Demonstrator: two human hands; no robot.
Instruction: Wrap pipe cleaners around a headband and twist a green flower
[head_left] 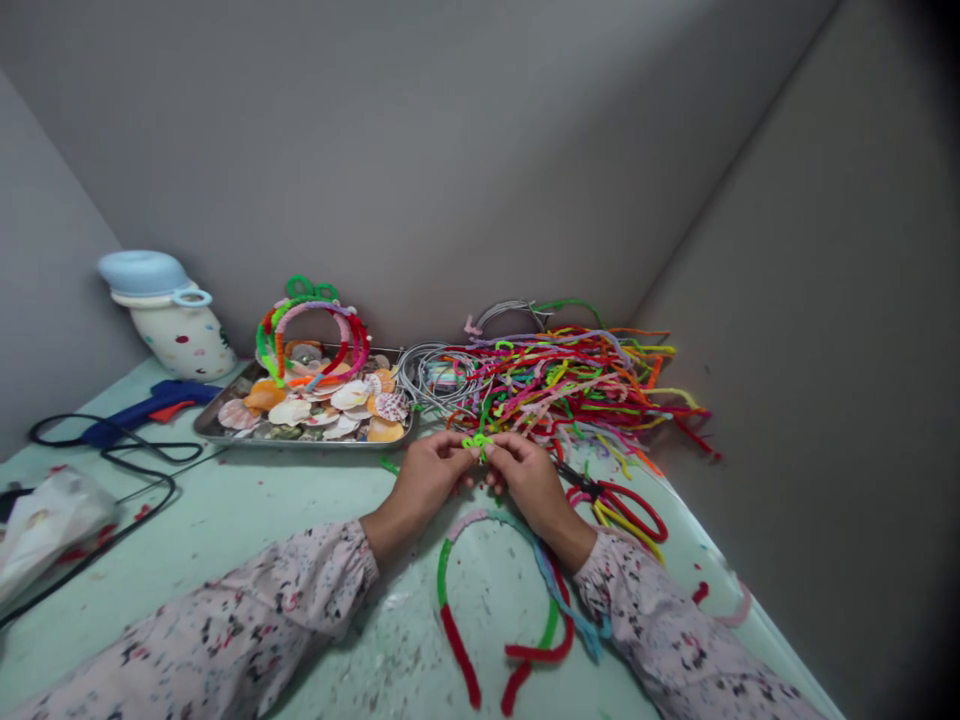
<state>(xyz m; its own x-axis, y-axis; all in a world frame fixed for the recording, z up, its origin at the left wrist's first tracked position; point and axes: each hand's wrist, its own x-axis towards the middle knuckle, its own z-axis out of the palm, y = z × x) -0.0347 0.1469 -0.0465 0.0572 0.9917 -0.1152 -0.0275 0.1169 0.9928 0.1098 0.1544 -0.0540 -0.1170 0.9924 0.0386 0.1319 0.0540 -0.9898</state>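
Note:
My left hand (424, 478) and my right hand (529, 480) meet over the pale green table (247, 530). Both pinch a small bright green pipe cleaner piece (477, 441) bent into loops, held between the fingertips. Just below my hands lies a headband (487, 600) wrapped in green, red, pink and blue pipe cleaners, its open ends pointing toward me. My right wrist rests over its upper right side.
A heap of coloured pipe cleaners (577, 380) lies behind my hands. Red-handled scissors (622, 500) sit right of my right hand. A metal tray (225, 428) holds seashells and wrapped headbands (315, 335). A blue glue gun (150, 405), its black cord, a spotted container and a plastic bag are at left.

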